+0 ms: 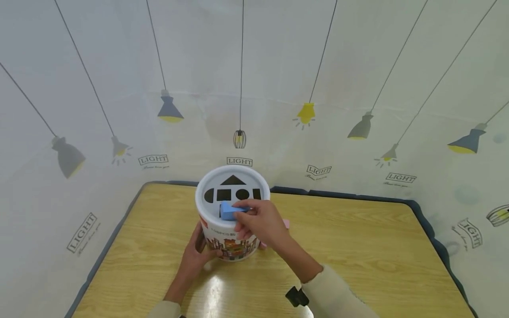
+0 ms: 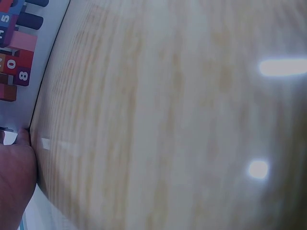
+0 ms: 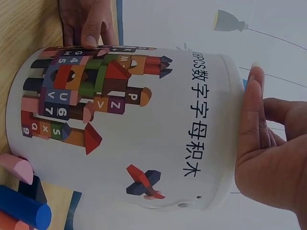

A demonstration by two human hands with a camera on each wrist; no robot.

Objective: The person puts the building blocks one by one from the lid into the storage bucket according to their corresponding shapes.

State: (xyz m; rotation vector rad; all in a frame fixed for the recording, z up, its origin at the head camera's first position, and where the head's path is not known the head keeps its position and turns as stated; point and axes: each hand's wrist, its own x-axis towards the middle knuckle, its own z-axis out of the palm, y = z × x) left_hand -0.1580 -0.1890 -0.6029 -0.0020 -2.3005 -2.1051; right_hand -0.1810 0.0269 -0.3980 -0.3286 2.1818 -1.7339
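Observation:
A white block bucket [image 1: 232,248], printed with a colourful toy castle, stands upright on the table. Its white lid [image 1: 254,182] has several shaped holes, among them a triangle, a half circle and a circle. My left hand [image 1: 194,255] grips the bucket's lower left side, thumb on the front; the left wrist view catches only part of this hand [image 2: 17,179]. Between the thumb and fingers of my right hand [image 1: 262,221] is a blue block [image 1: 228,211], held right at a dark hole near the lid's front edge. In the right wrist view the fingers mostly hide this block.
Beside the bucket's base, loose blocks lie on the wooden table [image 1: 358,247]: a pink one [image 3: 18,167], a blue cylinder [image 3: 24,206] and an orange one [image 3: 10,221]. Behind the table hangs a pale curtain [image 1: 274,53] printed with lamps.

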